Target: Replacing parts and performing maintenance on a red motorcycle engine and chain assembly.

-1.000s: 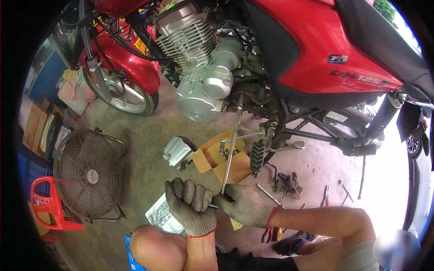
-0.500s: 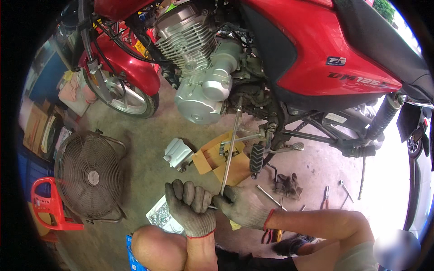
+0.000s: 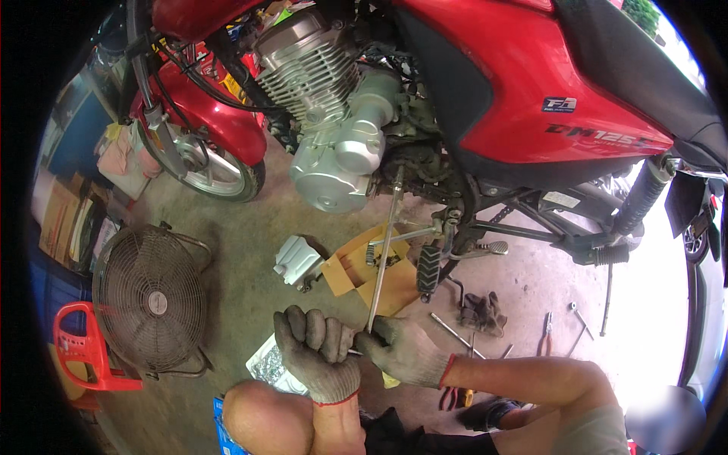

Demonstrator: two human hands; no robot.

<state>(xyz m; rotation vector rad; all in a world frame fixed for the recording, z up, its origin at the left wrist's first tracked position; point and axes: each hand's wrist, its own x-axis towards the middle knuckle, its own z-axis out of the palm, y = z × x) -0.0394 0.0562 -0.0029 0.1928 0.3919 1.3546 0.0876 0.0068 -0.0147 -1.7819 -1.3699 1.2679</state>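
A long, slim metal T-handle wrench slants from the underside of the motorcycle's silver engine down to my hands. Its far end meets the dark parts just behind the round engine cover; the exact fitting there is too dark to make out. Wrapped round the left side of the crossbar is my left hand, in a dirty grey work glove. My right hand, gloved alike, closes on the other side, its thumb by the foot of the shaft. A bit of bare bar shows between the two fists.
An open cardboard box and a silver metal part lie under the bike, near the black footrest. Pliers, rods and a dark glove are on the floor at right. A floor fan and red chair stand left.
The view has shifted very slightly. Both hands keep their hold on the wrench, and its near end sits a touch lower in the picture.
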